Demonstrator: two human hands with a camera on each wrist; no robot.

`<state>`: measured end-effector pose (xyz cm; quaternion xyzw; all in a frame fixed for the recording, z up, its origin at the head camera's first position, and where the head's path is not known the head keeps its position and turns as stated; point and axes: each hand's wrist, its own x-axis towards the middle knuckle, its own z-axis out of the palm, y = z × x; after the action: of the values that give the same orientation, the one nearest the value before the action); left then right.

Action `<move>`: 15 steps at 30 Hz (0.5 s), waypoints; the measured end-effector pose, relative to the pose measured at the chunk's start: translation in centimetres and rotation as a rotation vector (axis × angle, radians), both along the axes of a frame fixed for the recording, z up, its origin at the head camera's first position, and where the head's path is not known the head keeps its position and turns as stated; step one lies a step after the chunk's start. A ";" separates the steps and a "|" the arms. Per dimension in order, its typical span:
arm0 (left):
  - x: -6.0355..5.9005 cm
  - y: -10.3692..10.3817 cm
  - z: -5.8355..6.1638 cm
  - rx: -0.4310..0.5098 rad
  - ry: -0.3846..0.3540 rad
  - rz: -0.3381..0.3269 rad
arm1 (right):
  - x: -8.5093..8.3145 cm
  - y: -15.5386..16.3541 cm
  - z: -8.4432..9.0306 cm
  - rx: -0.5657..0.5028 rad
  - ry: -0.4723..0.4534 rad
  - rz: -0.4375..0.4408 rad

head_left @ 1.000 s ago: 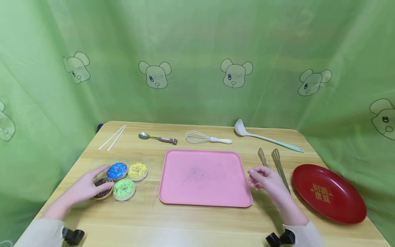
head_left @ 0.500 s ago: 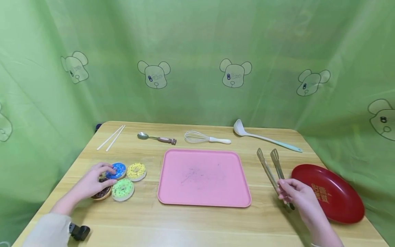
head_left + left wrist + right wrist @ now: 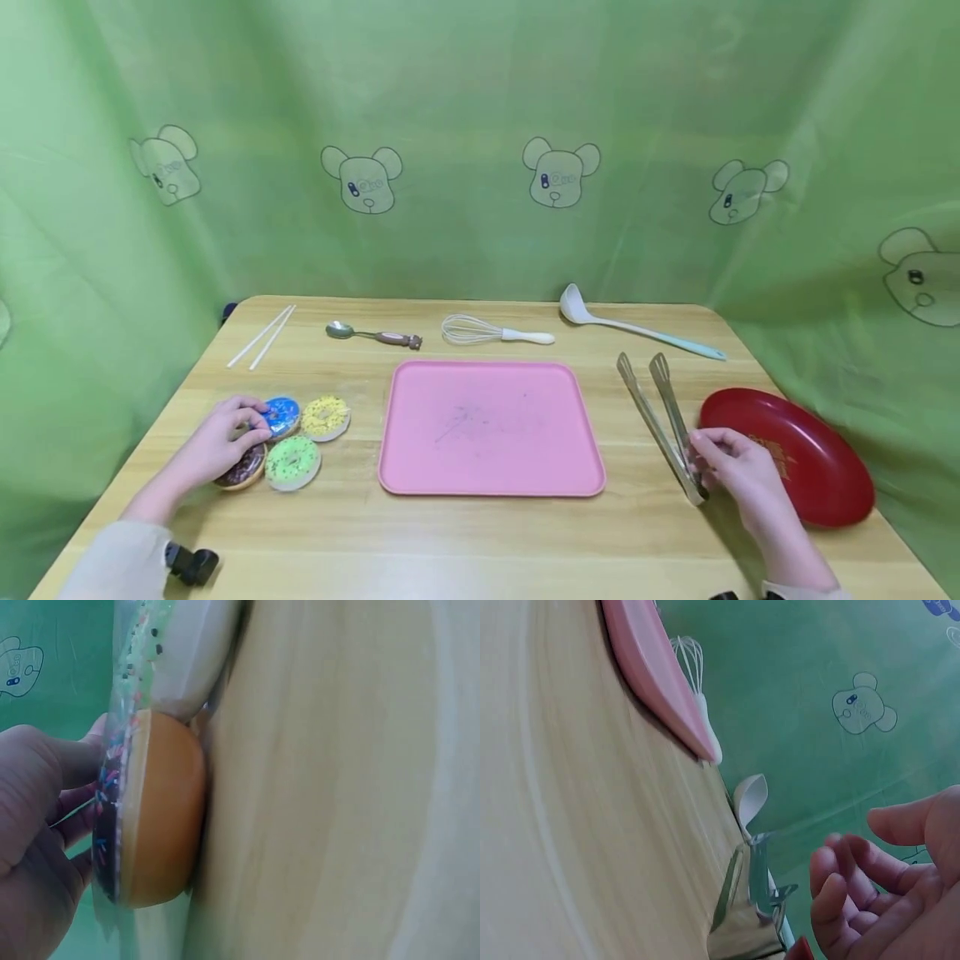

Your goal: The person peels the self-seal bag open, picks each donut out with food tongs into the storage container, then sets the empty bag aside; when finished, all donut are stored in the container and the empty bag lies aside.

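Note:
Blue, yellow, green and chocolate-brown toy donuts lie together at the table's left under clear plastic film. My left hand is over the brown and blue ones, fingers bent down and pinching at the film. The left wrist view shows its fingertips against the sprinkled top of the brown donut. My right hand hovers beside the joined end of metal tongs, fingers loosely bent. Nothing lies between its fingers in the right wrist view, and the tongs stand apart from them.
A pink tray lies mid-table. Behind it are white chopsticks, a spoon, a whisk and a ladle. A red oval plate sits at the right, under the right hand's edge. Green curtains surround the table.
My right hand went from the tray's right edge across the tongs toward the red plate. My left hand moved onto the donuts, and its thumb and fingers drew closer together.

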<state>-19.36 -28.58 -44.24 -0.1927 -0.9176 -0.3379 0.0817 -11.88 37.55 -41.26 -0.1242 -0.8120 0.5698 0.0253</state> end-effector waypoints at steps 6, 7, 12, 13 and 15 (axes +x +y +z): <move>0.2 -0.2 -0.3 0.036 0.027 0.028 | -0.4 -0.2 0.0 0.198 0.043 -0.055; 0.1 -0.1 -0.3 0.038 0.034 0.031 | -0.4 -0.3 -0.1 0.233 0.061 -0.056; 0.1 -0.1 -0.1 0.050 0.063 0.056 | -0.8 -0.9 -0.1 0.383 0.123 -0.016; 0.2 -0.1 0.0 0.055 0.064 0.060 | -0.9 -1.0 -0.1 0.398 0.120 -0.001; 0.3 -0.1 0.2 0.062 0.066 0.070 | -1.3 -1.2 -0.1 0.435 0.110 0.024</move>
<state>-19.08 -28.72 -44.08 -0.1689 -0.9098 -0.3564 0.1295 -13.20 36.34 -41.41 -0.0749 -0.9146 0.3873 0.0891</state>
